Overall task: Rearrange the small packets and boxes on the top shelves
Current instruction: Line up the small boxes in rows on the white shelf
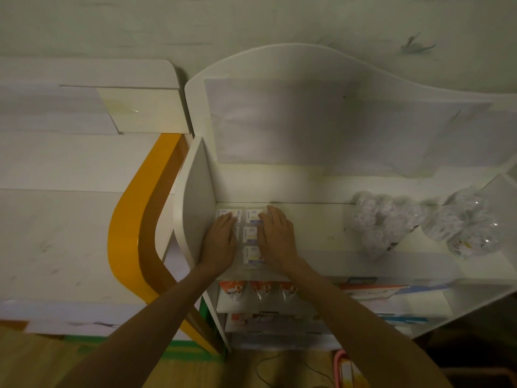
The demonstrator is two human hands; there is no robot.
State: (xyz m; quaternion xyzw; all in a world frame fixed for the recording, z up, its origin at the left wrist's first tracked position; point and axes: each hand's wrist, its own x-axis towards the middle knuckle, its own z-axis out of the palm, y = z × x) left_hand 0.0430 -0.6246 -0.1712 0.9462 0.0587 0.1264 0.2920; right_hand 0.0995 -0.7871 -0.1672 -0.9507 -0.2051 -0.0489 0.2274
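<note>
Just left of the frame's centre, both hands lie flat on a block of small packets (251, 237) in the left corner of the top shelf (316, 233) — left hand (221, 242) beside the white side panel (195, 197), right hand (275, 236) on the block's right edge, fingers straight and close together. Clear plastic bags (419, 225) sit at the right of the frame
</note>
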